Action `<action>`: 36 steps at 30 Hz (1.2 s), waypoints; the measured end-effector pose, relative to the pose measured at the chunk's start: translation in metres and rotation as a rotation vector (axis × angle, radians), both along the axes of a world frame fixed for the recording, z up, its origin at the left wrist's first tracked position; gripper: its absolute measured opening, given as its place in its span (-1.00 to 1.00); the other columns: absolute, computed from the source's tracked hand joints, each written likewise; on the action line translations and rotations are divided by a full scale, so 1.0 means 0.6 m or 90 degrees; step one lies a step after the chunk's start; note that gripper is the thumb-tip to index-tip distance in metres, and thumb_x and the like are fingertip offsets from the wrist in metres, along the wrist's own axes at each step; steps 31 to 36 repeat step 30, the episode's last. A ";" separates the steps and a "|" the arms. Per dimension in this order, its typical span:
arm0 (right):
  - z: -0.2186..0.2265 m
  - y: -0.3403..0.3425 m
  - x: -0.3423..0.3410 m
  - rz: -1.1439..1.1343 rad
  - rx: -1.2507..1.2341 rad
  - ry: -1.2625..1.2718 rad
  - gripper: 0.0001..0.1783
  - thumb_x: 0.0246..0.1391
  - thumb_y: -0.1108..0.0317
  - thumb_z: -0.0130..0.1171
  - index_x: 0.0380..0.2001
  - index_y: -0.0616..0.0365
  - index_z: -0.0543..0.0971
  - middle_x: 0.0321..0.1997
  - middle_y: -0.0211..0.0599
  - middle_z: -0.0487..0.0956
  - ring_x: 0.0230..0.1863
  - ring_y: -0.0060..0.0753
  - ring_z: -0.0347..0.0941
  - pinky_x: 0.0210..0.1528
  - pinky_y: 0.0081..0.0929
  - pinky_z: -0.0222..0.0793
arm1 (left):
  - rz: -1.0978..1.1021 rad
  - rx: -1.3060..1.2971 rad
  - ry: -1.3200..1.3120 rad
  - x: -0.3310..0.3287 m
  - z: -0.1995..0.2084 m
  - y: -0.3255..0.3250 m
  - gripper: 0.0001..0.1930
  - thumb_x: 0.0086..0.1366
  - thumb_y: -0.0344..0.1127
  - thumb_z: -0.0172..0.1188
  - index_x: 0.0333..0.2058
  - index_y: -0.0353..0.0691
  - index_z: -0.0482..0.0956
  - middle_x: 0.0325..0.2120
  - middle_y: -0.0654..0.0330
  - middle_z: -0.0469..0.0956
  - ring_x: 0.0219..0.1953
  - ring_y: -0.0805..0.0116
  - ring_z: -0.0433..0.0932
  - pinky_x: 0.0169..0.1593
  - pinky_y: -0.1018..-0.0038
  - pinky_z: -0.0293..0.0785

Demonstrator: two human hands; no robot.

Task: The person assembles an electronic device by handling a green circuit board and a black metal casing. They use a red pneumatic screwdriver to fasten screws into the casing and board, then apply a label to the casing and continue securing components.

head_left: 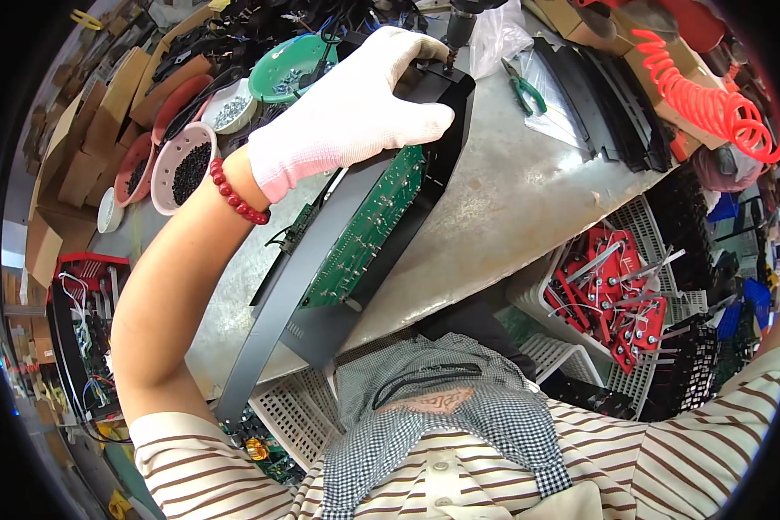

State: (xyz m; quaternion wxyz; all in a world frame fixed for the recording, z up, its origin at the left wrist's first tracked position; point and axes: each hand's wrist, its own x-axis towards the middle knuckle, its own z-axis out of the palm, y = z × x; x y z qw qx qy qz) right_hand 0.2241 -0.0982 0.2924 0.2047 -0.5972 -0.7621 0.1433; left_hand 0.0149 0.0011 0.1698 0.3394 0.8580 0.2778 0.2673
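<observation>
My left hand (364, 104) wears a white glove and reaches up over the far end of a long black plastic housing (425, 195). Its thumb and fingers wrap round the housing's edges, gripping it. A green circuit board (364, 234) with solder joints lies along the inside of the housing, partly hidden by the glove. The tip of a dark power screwdriver (461, 28) comes down from the top edge and meets the housing's far end beside my fingers. Who holds it does not show. My right hand is out of the picture; only my right sleeve appears.
On the metal table (503, 208) stand a green bowl (260, 76) of screws and a pink bowl (160, 186) of black pieces. Green-handled pliers (522, 91) and black strips (600, 104) lie right. A red coiled hose (667, 74) hangs there. Below is a crate with red parts (600, 299).
</observation>
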 end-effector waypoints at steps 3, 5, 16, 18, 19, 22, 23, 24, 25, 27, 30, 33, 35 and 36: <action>0.003 0.002 -0.014 0.018 0.024 -0.023 -0.66 0.14 0.04 0.22 -0.31 0.12 0.56 -0.55 -0.46 0.51 -0.72 -0.73 0.26 -0.66 -0.67 0.15 | -0.004 -0.097 -0.033 -0.001 0.005 -0.009 -0.34 0.19 -0.26 0.32 0.23 -0.22 0.28 0.05 0.21 0.33 0.09 0.43 0.32 0.09 0.50 0.39; 0.017 -0.015 -0.012 -0.018 0.045 -0.059 -0.66 0.14 0.04 0.22 -0.31 0.11 0.56 -0.55 -0.46 0.51 -0.72 -0.73 0.26 -0.66 -0.66 0.15 | -0.056 -0.142 -0.072 0.027 0.012 -0.006 -0.31 0.18 -0.27 0.34 0.25 -0.20 0.25 0.07 0.22 0.31 0.07 0.42 0.32 0.02 0.52 0.43; 0.012 0.004 -0.024 0.038 0.092 -0.049 -0.66 0.15 0.03 0.22 -0.31 0.11 0.56 -0.55 -0.47 0.51 -0.72 -0.73 0.26 -0.66 -0.66 0.15 | -0.009 -0.074 -0.073 -0.002 -0.006 0.000 -0.21 0.13 -0.25 0.38 0.29 -0.20 0.18 0.14 0.19 0.28 0.09 0.34 0.31 0.13 0.40 0.38; 0.017 0.005 -0.019 0.019 0.097 -0.039 -0.66 0.15 0.03 0.22 -0.31 0.10 0.56 -0.55 -0.47 0.51 -0.72 -0.73 0.26 -0.66 -0.66 0.16 | -0.015 -0.104 -0.094 0.010 -0.004 -0.007 -0.20 0.13 -0.25 0.39 0.30 -0.21 0.17 0.16 0.18 0.27 0.09 0.34 0.32 0.13 0.40 0.39; 0.019 0.009 -0.017 0.010 0.095 -0.028 -0.66 0.15 0.03 0.22 -0.31 0.10 0.56 -0.55 -0.47 0.51 -0.72 -0.73 0.26 -0.66 -0.66 0.16 | -0.010 -0.122 -0.104 0.015 -0.004 -0.012 -0.19 0.13 -0.25 0.39 0.30 -0.21 0.17 0.16 0.17 0.27 0.09 0.35 0.32 0.13 0.39 0.39; 0.021 0.030 0.007 -0.035 0.062 0.056 -0.66 0.15 0.03 0.22 -0.31 0.10 0.56 -0.55 -0.47 0.51 -0.72 -0.73 0.26 -0.66 -0.66 0.16 | -0.016 -0.113 -0.114 0.008 -0.007 -0.003 -0.20 0.14 -0.26 0.38 0.30 -0.21 0.16 0.17 0.17 0.27 0.09 0.35 0.33 0.11 0.39 0.42; 0.021 0.039 0.025 -0.059 0.030 0.105 -0.66 0.15 0.02 0.22 -0.31 0.10 0.56 -0.55 -0.47 0.51 -0.72 -0.73 0.26 -0.66 -0.66 0.16 | -0.026 -0.100 -0.117 0.007 -0.009 0.002 -0.20 0.15 -0.26 0.38 0.30 -0.22 0.16 0.17 0.17 0.27 0.09 0.35 0.33 0.10 0.40 0.43; 0.017 0.041 0.056 -0.092 -0.019 0.168 -0.66 0.15 0.02 0.22 -0.31 0.10 0.56 -0.55 -0.47 0.51 -0.72 -0.73 0.26 -0.66 -0.66 0.16 | -0.032 -0.085 -0.126 0.016 -0.008 0.004 -0.22 0.16 -0.26 0.37 0.29 -0.22 0.17 0.18 0.17 0.27 0.09 0.35 0.34 0.09 0.40 0.44; -0.002 0.054 0.087 -0.103 -0.096 0.259 -0.66 0.15 0.02 0.22 -0.31 0.10 0.56 -0.55 -0.47 0.51 -0.72 -0.73 0.26 -0.66 -0.66 0.16 | -0.020 -0.076 -0.127 0.011 -0.013 0.003 -0.23 0.16 -0.26 0.36 0.29 -0.22 0.17 0.18 0.17 0.27 0.08 0.35 0.34 0.08 0.41 0.45; -0.041 0.065 0.173 -0.104 -0.290 0.424 -0.66 0.16 0.13 0.23 -0.12 0.13 0.55 -0.29 -0.41 0.55 -0.38 -0.68 0.39 -0.31 -0.61 0.31 | -0.017 -0.059 -0.121 0.015 -0.015 0.004 -0.24 0.17 -0.26 0.35 0.29 -0.21 0.17 0.18 0.17 0.28 0.08 0.34 0.35 0.06 0.43 0.46; -0.112 0.072 0.184 -0.134 -0.239 0.568 -0.62 0.18 0.12 0.23 -0.01 0.05 0.54 -0.30 -0.40 0.55 -0.39 -0.64 0.39 -0.31 -0.62 0.33 | 0.012 -0.055 -0.102 0.009 -0.013 0.001 -0.20 0.13 -0.21 0.35 0.30 -0.24 0.18 0.16 0.12 0.32 0.07 0.29 0.39 0.11 0.41 0.43; -0.112 0.072 0.184 -0.134 -0.239 0.568 -0.62 0.18 0.12 0.23 -0.01 0.05 0.54 -0.30 -0.40 0.55 -0.39 -0.64 0.39 -0.31 -0.62 0.33 | 0.012 -0.055 -0.102 0.009 -0.013 0.001 -0.20 0.13 -0.21 0.35 0.30 -0.24 0.18 0.16 0.12 0.32 0.07 0.29 0.39 0.11 0.41 0.43; -0.112 0.072 0.184 -0.134 -0.239 0.568 -0.62 0.18 0.12 0.23 -0.01 0.05 0.54 -0.30 -0.40 0.55 -0.39 -0.64 0.39 -0.31 -0.62 0.33 | 0.012 -0.055 -0.102 0.009 -0.013 0.001 -0.20 0.13 -0.21 0.35 0.30 -0.24 0.18 0.16 0.12 0.32 0.07 0.29 0.39 0.11 0.41 0.43; -0.112 0.072 0.184 -0.134 -0.239 0.568 -0.62 0.18 0.12 0.23 -0.01 0.05 0.54 -0.30 -0.40 0.55 -0.39 -0.64 0.39 -0.31 -0.62 0.33 | 0.012 -0.055 -0.102 0.009 -0.013 0.001 -0.20 0.13 -0.21 0.35 0.30 -0.24 0.18 0.16 0.12 0.32 0.07 0.29 0.39 0.11 0.41 0.43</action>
